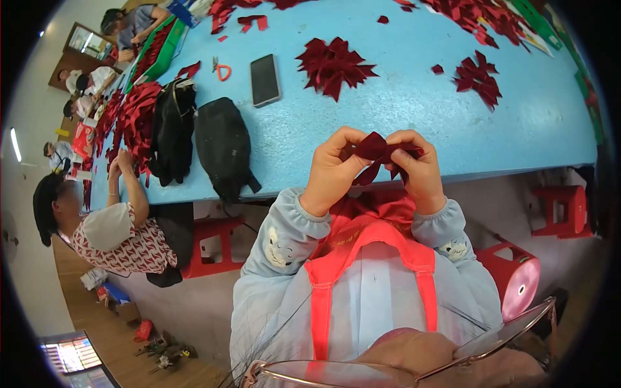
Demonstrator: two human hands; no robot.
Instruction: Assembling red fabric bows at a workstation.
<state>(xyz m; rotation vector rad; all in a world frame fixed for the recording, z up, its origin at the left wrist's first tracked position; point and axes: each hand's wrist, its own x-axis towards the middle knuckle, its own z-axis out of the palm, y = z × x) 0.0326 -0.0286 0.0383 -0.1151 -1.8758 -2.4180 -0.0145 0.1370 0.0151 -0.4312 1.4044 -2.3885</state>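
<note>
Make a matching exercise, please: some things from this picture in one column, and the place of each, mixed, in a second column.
Things:
1. dark red fabric piece
2. phone
3. scissors
4. red stool

Places:
A. on the floor, at the person's right
B. flat on the blue table, right of the scissors
C. between the left hand and the right hand
D. on the table, left of the phone

Pairs: 1-C, 2-B, 3-D, 4-A

A single head-worn fisheye view looks steeply down, close over the wearer's chest, toward the blue table (401, 110).
</note>
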